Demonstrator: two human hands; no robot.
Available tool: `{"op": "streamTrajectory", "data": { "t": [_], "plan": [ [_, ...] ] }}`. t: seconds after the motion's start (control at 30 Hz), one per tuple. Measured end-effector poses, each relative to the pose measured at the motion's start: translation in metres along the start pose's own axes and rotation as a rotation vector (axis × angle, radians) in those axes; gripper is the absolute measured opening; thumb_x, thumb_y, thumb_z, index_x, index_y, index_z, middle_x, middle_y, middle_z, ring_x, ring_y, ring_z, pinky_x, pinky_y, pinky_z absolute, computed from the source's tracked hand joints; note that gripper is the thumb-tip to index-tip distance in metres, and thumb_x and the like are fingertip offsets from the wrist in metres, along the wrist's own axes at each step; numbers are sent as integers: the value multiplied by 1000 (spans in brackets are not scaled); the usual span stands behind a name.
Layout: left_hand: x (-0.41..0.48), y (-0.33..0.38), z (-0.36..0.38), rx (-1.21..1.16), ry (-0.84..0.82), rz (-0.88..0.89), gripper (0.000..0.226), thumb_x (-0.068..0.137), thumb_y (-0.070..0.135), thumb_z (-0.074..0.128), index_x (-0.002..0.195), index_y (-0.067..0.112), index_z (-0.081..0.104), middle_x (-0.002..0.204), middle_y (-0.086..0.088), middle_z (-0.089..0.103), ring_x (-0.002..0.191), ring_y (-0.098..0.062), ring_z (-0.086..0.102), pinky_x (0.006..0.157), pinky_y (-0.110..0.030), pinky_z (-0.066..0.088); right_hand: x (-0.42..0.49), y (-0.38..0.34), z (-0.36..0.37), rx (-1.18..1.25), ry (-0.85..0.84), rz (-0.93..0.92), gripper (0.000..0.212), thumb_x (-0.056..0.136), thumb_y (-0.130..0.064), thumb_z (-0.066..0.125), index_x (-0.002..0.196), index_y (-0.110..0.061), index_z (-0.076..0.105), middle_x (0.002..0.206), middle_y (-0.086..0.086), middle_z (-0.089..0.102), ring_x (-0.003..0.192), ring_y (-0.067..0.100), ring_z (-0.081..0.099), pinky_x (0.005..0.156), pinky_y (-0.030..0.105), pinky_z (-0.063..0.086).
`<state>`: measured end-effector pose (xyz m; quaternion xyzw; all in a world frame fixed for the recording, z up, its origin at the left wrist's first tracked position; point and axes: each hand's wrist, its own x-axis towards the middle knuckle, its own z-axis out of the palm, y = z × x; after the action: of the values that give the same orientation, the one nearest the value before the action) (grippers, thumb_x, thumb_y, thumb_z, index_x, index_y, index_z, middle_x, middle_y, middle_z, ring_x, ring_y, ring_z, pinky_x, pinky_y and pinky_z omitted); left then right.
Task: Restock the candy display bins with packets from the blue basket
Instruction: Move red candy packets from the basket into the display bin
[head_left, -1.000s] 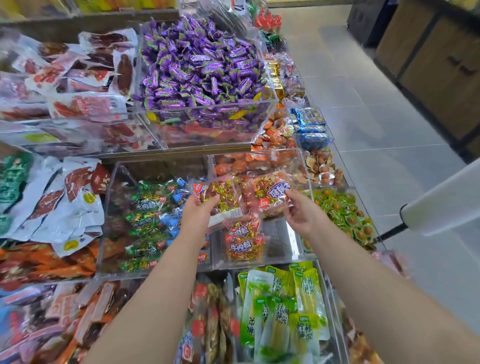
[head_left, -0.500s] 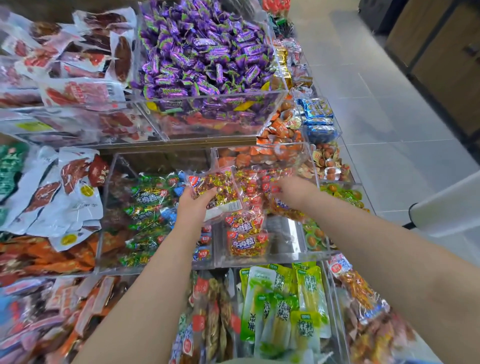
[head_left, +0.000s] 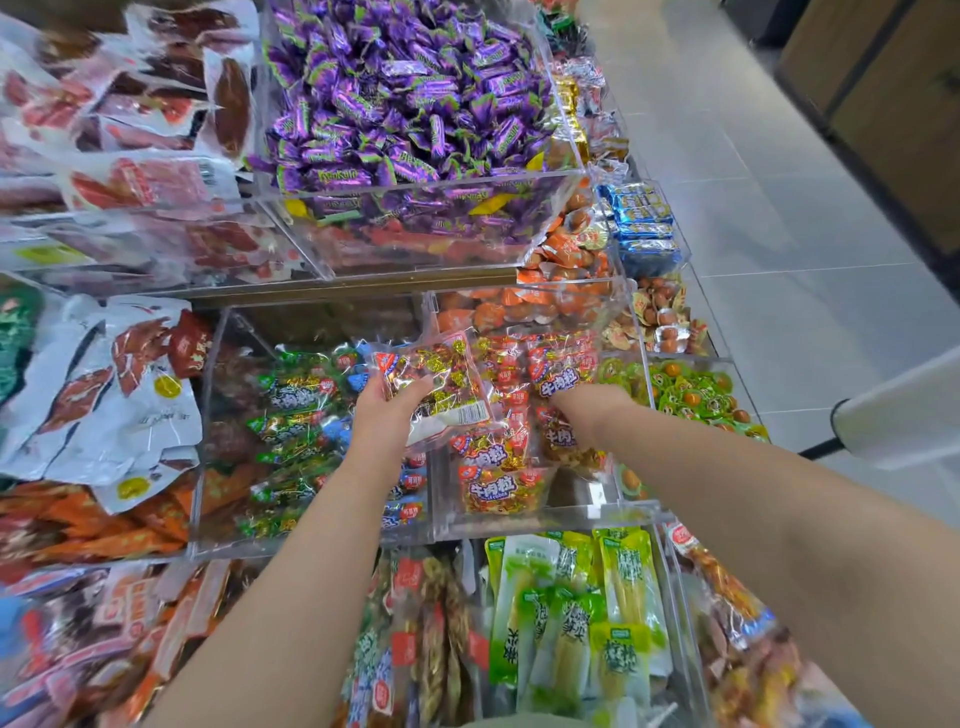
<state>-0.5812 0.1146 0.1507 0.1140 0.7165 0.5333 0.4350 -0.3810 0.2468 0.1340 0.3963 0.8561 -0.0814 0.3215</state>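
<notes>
My left hand (head_left: 387, 418) grips a clear packet of red and gold candies (head_left: 436, 379) by its lower edge, above the divider between two clear bins. My right hand (head_left: 589, 408) reaches into the clear acrylic bin (head_left: 587, 512), which holds matching red and gold packets. Its fingertips are buried under a packet with a purple label (head_left: 558, 376), so its grip is hidden. Several more such packets (head_left: 498, 483) lie in that bin. The blue basket is out of view.
To the left is a bin of green-wrapped candy packets (head_left: 291, 415), and above is a heaped bin of purple candies (head_left: 405, 104). Green and yellow pouches (head_left: 576, 613) fill the bin below my arms. A white roll on a black stem (head_left: 893, 410) juts in over the tiled aisle at right.
My right hand moved left and down into the bin with its packet, and its fingers are now hidden among the packets. My left hand kept hold of its packet and barely moved.
</notes>
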Motion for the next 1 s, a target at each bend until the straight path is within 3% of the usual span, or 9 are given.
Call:
{"op": "streamTrajectory", "data": {
  "t": [0.1,0.27,0.33,0.4,0.5,0.6,0.7,0.83,1.0],
  "plan": [
    [1,-1,1,-6,19,-1,79,81,35,72,147,24,32,152,-2,36,136,-27,37,108,-56,34,11,-6,-6,-108,147,-28,56,82,6,50,130,-22,42,68,-4,46,57,14,44,49,26,35],
    [3,-3,-1,6,-1,-15,76,80,34,73,145,24,35,149,-4,40,133,-30,42,104,-55,39,23,-4,-7,-44,169,74,41,82,4,52,118,-15,49,65,-1,43,59,18,44,52,29,38],
    [3,-2,-2,8,-5,-21,75,80,35,73,145,24,36,148,-5,41,131,-32,43,103,-56,41,24,-1,-8,54,155,107,38,83,2,52,118,-13,51,75,1,51,70,22,51,60,31,45],
    [3,-3,-3,-5,-17,-28,75,80,34,72,145,24,36,148,-6,41,131,-34,44,102,-57,40,24,5,-2,175,160,159,44,83,-1,55,125,-11,45,107,10,56,101,28,54,83,38,49],
    [3,-3,-4,-17,-16,-28,75,81,34,72,145,24,35,148,-6,42,129,-34,45,100,-58,42,17,9,14,180,318,153,71,78,-10,64,135,-16,23,143,17,21,137,35,19,110,45,26],
    [1,-4,-4,-41,-9,-31,74,82,33,72,144,22,35,147,-3,43,128,-31,47,96,-55,46,7,4,28,74,553,18,54,75,-17,61,124,-18,37,126,12,39,119,30,36,96,39,35],
    [-2,-4,-2,-82,-7,-28,62,85,29,70,139,20,40,142,-1,48,124,-26,50,89,-49,52,6,3,42,-31,497,-127,49,81,-21,63,127,-17,46,127,8,46,119,29,39,94,38,37],
    [0,-4,-4,-105,-4,-49,70,84,27,70,145,22,35,144,-4,45,124,-29,50,93,-53,50,15,0,41,63,361,-14,49,85,-26,63,127,-18,40,132,9,41,126,31,36,89,42,44],
    [-3,-3,-5,-106,-15,-38,62,84,27,70,139,20,42,134,1,53,122,-30,52,93,-56,49,29,-6,37,169,367,112,47,83,-21,65,123,-18,40,124,11,44,120,31,41,80,41,49]
  ]
}}
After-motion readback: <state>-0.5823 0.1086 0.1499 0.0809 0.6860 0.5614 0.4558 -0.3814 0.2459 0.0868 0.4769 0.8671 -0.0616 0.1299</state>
